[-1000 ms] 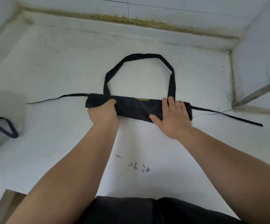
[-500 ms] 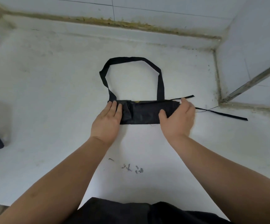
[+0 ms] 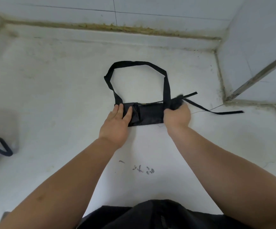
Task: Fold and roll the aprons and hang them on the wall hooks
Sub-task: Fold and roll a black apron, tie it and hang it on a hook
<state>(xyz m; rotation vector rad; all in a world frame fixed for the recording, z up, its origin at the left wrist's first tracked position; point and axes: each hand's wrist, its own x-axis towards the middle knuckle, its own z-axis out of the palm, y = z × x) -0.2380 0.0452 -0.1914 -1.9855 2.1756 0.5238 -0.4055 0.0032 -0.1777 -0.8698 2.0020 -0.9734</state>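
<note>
so: apron [image 3: 150, 115] judged soft, light; best held at its ends: one pressed under flat left hand [image 3: 115, 124], other bunched in right hand [image 3: 176, 116].

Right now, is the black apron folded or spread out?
Folded: the apron is a narrow band; its neck loop lies open.

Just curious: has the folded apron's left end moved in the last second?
Yes. The apron's left end was folded inward, so it shifted right, nearer the scribbled marks.
</note>
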